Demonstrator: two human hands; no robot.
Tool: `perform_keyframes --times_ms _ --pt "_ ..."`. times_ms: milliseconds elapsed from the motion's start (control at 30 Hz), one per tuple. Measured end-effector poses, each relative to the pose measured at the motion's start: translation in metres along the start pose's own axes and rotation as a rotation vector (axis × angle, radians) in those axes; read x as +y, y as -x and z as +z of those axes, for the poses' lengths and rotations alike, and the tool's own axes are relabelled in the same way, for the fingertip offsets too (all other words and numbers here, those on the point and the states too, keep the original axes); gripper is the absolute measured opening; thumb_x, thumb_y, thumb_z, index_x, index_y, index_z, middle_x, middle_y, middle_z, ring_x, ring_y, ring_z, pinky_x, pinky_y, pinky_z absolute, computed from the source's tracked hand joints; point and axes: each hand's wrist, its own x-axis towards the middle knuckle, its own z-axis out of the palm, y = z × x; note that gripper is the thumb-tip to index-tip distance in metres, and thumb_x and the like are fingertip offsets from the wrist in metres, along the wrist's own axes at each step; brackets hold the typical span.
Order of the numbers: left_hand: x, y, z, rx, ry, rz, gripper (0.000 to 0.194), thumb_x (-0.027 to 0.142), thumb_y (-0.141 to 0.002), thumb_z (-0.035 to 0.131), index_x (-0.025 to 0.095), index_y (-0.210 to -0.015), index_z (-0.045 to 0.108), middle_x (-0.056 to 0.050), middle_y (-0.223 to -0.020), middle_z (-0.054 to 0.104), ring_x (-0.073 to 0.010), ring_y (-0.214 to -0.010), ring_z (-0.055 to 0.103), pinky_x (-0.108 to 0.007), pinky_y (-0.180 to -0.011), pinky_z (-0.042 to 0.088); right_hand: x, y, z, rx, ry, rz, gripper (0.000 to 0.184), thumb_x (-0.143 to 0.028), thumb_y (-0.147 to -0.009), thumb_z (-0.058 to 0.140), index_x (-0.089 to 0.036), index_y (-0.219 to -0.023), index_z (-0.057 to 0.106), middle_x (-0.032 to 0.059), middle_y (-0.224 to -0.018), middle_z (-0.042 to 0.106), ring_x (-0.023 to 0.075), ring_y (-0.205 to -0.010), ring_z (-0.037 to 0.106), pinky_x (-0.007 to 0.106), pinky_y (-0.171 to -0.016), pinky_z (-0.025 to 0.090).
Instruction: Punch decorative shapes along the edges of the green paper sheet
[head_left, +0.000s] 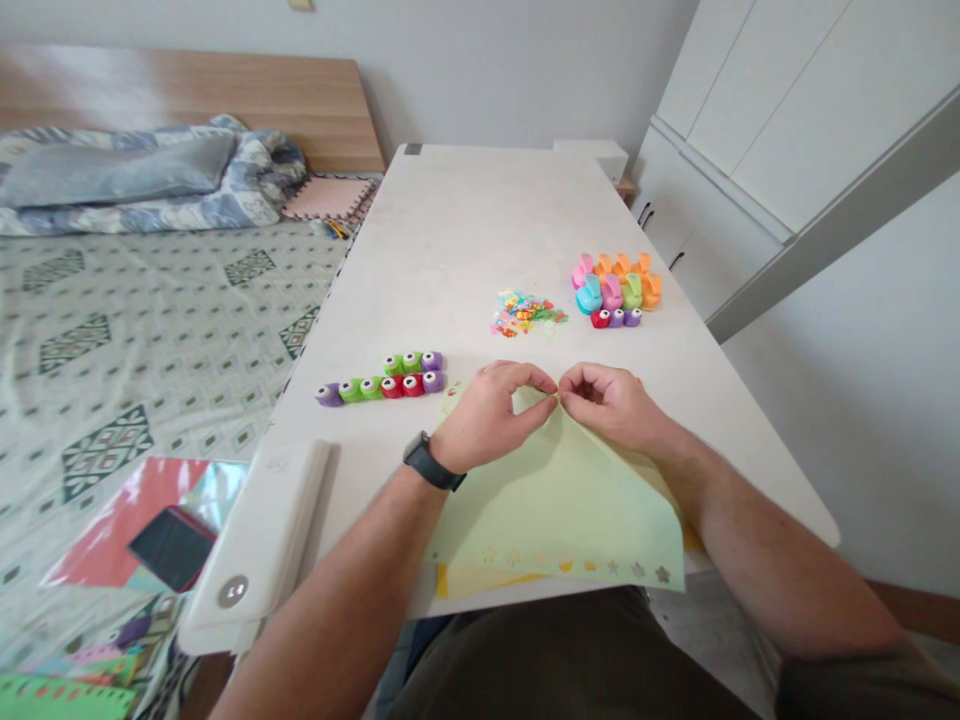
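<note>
My left hand [499,412], with a black watch [433,460] on its wrist, pinches the far edge of a pale green sheet of paper [547,500]. Thumb and fingers of my right hand [613,408] close on the same edge, almost touching the left fingertips. The sheet is raised where I hold it and slopes toward me. Small shapes, among them stars and flowers, are punched along its near edge. Under it lies a yellow sheet [480,580], mostly covered. Just beyond my hands is a pile of small colourful paper cut-outs [525,313].
Small craft punches [392,387] stand in rows to the left; larger lever punches [611,292] cluster at the right. A long white device [274,530] lies along the left edge of the white table [487,210]. Beyond that edge, a phone [172,548] rests on coloured sheets [124,510] by the bed.
</note>
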Motion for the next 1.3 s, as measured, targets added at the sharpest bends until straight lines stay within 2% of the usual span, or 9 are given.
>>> perform_keyframes --times_ms 200,400,833,1067,1300 --pt "-0.001 0.0 -0.001 0.001 0.0 0.02 0.013 0.031 -0.091 0.062 0.021 -0.094 0.07 -0.003 -0.096 0.074 -0.0194 -0.094 0.066 -0.035 -0.09 0.049 0.0 -0.003 -0.002 -0.017 -0.09 0.09 0.018 -0.035 -0.085 0.064 -0.016 -0.085 0.064 -0.0023 -0.071 0.056 0.01 -0.062 0.045 0.023 -0.057 0.036" --pt "0.001 0.0 -0.003 0.003 -0.001 0.012 0.013 0.032 -0.091 0.062 0.021 -0.091 0.07 -0.004 -0.095 0.074 -0.0197 -0.093 0.067 -0.035 -0.089 0.05 0.0 -0.005 -0.003 -0.052 -0.207 0.186 0.022 -0.039 -0.082 0.067 -0.017 -0.085 0.063 -0.0016 -0.071 0.058 0.0113 -0.062 0.049 0.024 -0.055 0.037" --pt "0.004 0.0 -0.003 0.015 -0.007 0.023 0.01 0.029 -0.091 0.062 0.022 -0.09 0.069 -0.002 -0.093 0.074 -0.0192 -0.092 0.066 -0.036 -0.092 0.047 -0.01 -0.004 -0.003 -0.076 -0.335 0.335 0.023 -0.037 -0.076 0.072 -0.016 -0.084 0.065 -0.0021 -0.067 0.059 0.0103 -0.057 0.049 0.024 -0.054 0.037" --pt "0.003 0.0 -0.002 0.012 -0.009 0.022 0.01 0.03 -0.091 0.062 0.022 -0.091 0.069 -0.002 -0.094 0.074 -0.0198 -0.095 0.066 -0.037 -0.093 0.047 -0.015 -0.006 -0.003 -0.057 -0.284 0.366 0.025 -0.038 -0.072 0.074 -0.016 -0.079 0.065 -0.0021 -0.064 0.059 0.0111 -0.057 0.049 0.025 -0.053 0.036" --pt "0.003 0.0 -0.001 0.016 -0.014 0.035 0.01 0.029 -0.091 0.062 0.021 -0.09 0.069 -0.002 -0.093 0.073 -0.0188 -0.093 0.065 -0.036 -0.092 0.046 -0.009 -0.007 -0.004 -0.069 -0.373 0.393 0.024 -0.036 -0.072 0.074 -0.016 -0.082 0.065 -0.0025 -0.065 0.06 0.0099 -0.056 0.05 0.023 -0.054 0.037"
